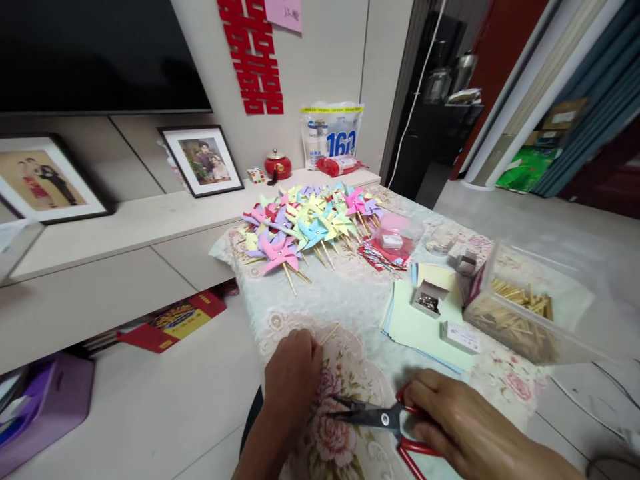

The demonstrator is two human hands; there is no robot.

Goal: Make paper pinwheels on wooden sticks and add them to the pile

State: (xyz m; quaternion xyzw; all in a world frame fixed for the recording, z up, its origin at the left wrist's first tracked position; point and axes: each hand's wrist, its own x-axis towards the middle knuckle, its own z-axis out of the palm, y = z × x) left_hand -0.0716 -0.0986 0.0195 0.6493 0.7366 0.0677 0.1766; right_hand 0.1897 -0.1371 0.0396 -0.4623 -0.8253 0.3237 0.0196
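Note:
My right hand point(450, 413) grips the red handles of a pair of scissors point(370, 417). Their dark blades are parted and point left, toward my closed left hand point(295, 367). A thin wooden stick point(331, 333) shows just past the left fist, which appears to hold it; the rest is hidden by the fingers. Beneath both hands lies a flowered tablecloth point(280, 320). At the far end of the table is a heap of paper pinwheels point(315, 223) on sticks, in pink, yellow, blue and purple.
On the right stands a clear plastic box point(515, 333) of wooden sticks. Beside it, pastel paper sheets point(400, 317) carry an open box of small metal pieces point(429, 299) and a small white box point(460, 337). A pink-lidded container point(400, 230) sits behind them.

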